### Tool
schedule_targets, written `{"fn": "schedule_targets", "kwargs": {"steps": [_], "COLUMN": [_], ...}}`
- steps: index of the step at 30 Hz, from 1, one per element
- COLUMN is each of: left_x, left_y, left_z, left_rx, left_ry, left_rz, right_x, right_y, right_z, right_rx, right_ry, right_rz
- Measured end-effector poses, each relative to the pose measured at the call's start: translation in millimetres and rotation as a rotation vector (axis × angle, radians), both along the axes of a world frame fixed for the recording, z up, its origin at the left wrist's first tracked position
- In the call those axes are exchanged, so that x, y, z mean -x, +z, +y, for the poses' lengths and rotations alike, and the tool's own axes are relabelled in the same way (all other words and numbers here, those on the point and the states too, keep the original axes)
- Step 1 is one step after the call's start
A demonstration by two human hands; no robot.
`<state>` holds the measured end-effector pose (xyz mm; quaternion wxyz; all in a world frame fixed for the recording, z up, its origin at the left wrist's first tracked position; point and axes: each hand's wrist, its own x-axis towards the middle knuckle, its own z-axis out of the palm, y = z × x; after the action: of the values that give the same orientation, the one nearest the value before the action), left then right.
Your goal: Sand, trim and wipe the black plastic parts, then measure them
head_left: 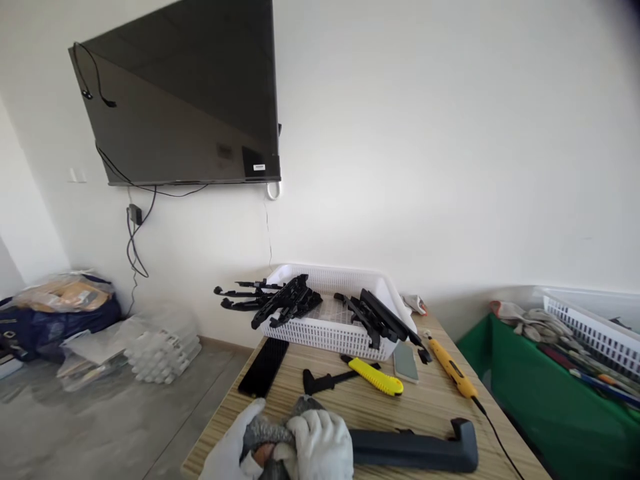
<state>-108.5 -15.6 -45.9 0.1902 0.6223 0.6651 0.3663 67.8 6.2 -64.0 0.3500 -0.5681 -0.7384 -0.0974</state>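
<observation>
Head view shows both gloved hands pressed together at 6 o'clock, at the near table edge. The left hand and the right hand close around a small grey piece; what exactly it is cannot be told. A long dark grey handle part lies touching the right hand, toward 3 o'clock. A yellow cutter lies at 12 o'clock. Judging from this, a firm grip low over the table keeps the piece from slipping.

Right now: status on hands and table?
Left hand and right hand, gloved, clasped around a small grey item. Dark bracket beside right hand. Yellow knife and basket beyond.
</observation>
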Motion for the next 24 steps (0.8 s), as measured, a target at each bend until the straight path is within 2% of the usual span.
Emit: {"fn": "schedule_targets", "kwargs": {"steps": [3, 6, 8, 10, 12, 14, 15, 16, 17, 19, 24], "left_x": [-1, -5, -4, 1, 10, 19, 23, 25, 27, 26, 11], "left_y": [9.1, 19.1, 26.1, 31.8, 35.6, 38.0, 38.9, 39.7, 40.3, 40.4, 28.7], "left_z": [-2, -2, -2, -3, -5, -8, -9, -10, -9, -7, 1], "left_rx": [0.047, 0.021, -0.006, -0.03, -0.043, -0.046, -0.046, -0.049, -0.055, -0.058, -0.187], "left_ry": [0.023, 0.019, 0.023, 0.064, 0.123, 0.153, 0.157, 0.155, 0.153, 0.14, 0.062], "left_rz": [-0.135, -0.223, -0.241, -0.242, -0.245, -0.243, -0.239, -0.225, -0.196, -0.068, 0.483], "right_x": [-5, -15, -27, -48, -79, -118, -138, -156, -171, -193, -204], "right_y": [15.3, 29.4, 34.1, 35.5, 35.5, 36.2, 37.2, 38.5, 40.1, 43.4, 44.3], "right_z": [-10, -18, -21, -21, -21, -21, -23, -24, -27, -34, -48], "right_rx": [-0.008, -0.075, -0.119, -0.107, -0.015, 0.16, 0.273, 0.397, 0.492, 0.6, 0.621], "right_ry": [0.085, 0.186, 0.16, 0.025, -0.2, -0.441, -0.51, -0.497, -0.406, -0.354, -0.341], "right_rz": [0.014, 0.117, 0.189, 0.221, 0.232, 0.223, 0.209, 0.192, 0.168, 0.137, 0.093]}}
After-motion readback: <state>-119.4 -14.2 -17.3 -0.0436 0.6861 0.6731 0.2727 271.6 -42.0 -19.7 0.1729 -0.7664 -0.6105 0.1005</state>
